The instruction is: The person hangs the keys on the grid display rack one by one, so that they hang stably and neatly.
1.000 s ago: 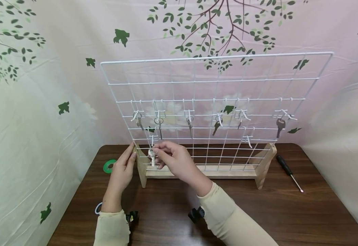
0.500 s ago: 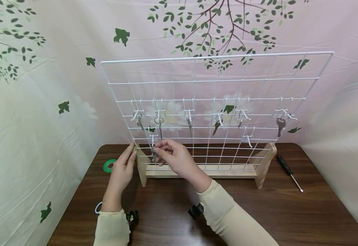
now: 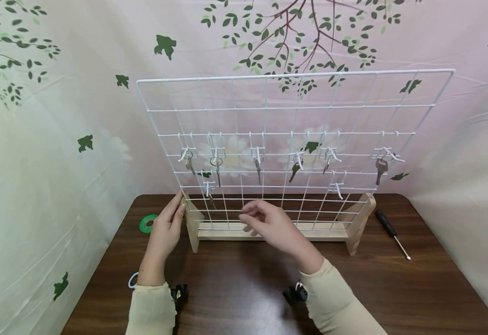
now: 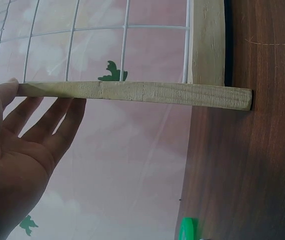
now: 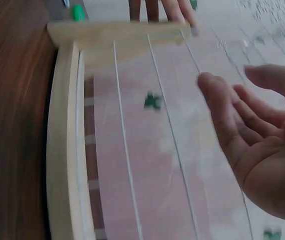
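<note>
A white wire grid rack [image 3: 264, 108] stands in a wooden base [image 3: 273, 235]. My left hand [image 3: 166, 229] holds the left wooden side [image 3: 192, 225]; in the left wrist view the thumb lies on one face of this board [image 4: 142, 93] and the fingers on the other. In front of the lower grid my right hand [image 3: 270, 225] hovers, its loosely bent fingers holding nothing. To its left a key [image 3: 212, 201] hangs from the lower left white hook [image 3: 208, 187]. Several other keys, such as a dark one [image 3: 381, 171] at the right, hang on the upper row of hooks.
A lower right hook [image 3: 337, 190] carries no key. A black-handled screwdriver [image 3: 392, 232] lies on the brown table [image 3: 244, 288] right of the rack. Left of it lies a green tape roll [image 3: 147, 224]. A leaf-printed curtain [image 3: 80, 177] surrounds the table.
My right hand has let go of the key, which now hangs on the lower left hook, and has moved right and slightly down. The left hand keeps its place.
</note>
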{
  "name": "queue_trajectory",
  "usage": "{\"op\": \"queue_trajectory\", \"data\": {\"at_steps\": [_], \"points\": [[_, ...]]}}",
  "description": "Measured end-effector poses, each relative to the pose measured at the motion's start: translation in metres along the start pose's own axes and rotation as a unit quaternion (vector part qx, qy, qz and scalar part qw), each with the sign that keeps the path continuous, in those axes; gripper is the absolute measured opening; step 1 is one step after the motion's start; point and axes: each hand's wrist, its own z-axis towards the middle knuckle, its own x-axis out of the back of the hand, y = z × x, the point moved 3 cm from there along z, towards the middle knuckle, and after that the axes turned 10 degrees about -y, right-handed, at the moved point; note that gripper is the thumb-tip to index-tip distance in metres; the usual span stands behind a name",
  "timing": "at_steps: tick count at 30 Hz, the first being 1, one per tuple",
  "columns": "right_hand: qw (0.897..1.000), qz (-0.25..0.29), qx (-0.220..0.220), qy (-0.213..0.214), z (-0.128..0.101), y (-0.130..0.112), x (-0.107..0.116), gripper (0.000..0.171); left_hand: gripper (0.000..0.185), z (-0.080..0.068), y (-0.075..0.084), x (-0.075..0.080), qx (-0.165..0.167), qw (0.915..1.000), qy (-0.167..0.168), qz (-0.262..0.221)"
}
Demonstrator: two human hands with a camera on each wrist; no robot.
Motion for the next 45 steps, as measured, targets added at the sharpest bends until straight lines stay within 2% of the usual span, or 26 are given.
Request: {"op": "queue_trajectory", "data": {"at_steps": [4,8,13,18,26,32,37,45], "points": [[0.997,-0.053,-0.047,-0.026,-0.024,0.024,0.019,0.020,0.050,0.002,0.000,0.001,0.000,1.0000,0.002,0.001],[0.988,-0.117,-0.083,-0.058,-0.049,0.049,0.032,0.017,0.050,0.002,0.001,0.002,-0.001,1.0000,0.002,0.002],[0.975,-0.175,-0.099,-0.091,-0.078,0.071,0.039,0.016,0.050,0.002,0.001,0.003,-0.001,1.0000,0.002,0.003],[0.963,-0.221,-0.111,-0.111,-0.100,0.088,0.041,0.024,0.050,0.003,0.001,0.003,-0.002,1.0000,0.003,0.002],[0.952,-0.233,-0.159,-0.121,-0.117,0.103,0.025,0.032,0.050,0.002,0.001,0.002,0.001,1.0000,0.000,0.001],[0.950,-0.239,-0.172,-0.109,-0.118,0.114,0.018,0.033,0.050,0.002,0.001,0.000,0.000,1.0000,-0.003,-0.001],[0.945,-0.260,-0.161,-0.113,-0.117,0.128,0.017,0.031,0.051,0.001,-0.001,-0.001,0.005,1.0000,-0.006,0.001],[0.953,-0.234,-0.156,-0.108,-0.118,0.113,0.017,0.028,0.050,0.000,0.000,0.000,0.007,1.0000,-0.003,0.000]]}}
